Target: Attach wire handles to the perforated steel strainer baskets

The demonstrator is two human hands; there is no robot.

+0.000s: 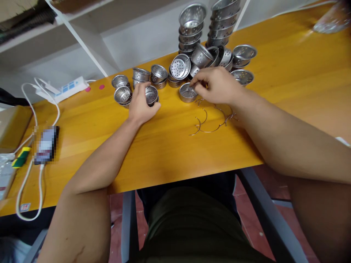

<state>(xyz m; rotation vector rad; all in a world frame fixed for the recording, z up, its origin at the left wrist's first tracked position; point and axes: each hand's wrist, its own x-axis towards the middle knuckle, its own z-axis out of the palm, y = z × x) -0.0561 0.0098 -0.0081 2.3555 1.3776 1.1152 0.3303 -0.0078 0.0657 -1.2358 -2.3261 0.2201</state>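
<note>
My left hand (142,104) curves around a small perforated metal cup (151,95), thumb on its near side and fingers at its far rim. Another cup seems to lie beneath that one. Farther right, my right hand (216,84) pinches at the right rim of a shallow metal cup (187,95) standing on the table; the fingertips partly hide the grip. Just below this hand lie several thin bent wire pieces (211,130). Left of my left hand, perforated cups (122,95) sit in small stacks.
Tall stacks of metal cups (192,22) rise at the back, with a loose heap (201,56) before them. More cups (243,54) stand at right. A phone (46,144) on a white cable, a power strip (64,89) and a plastic bag (333,18) are on the table (164,153).
</note>
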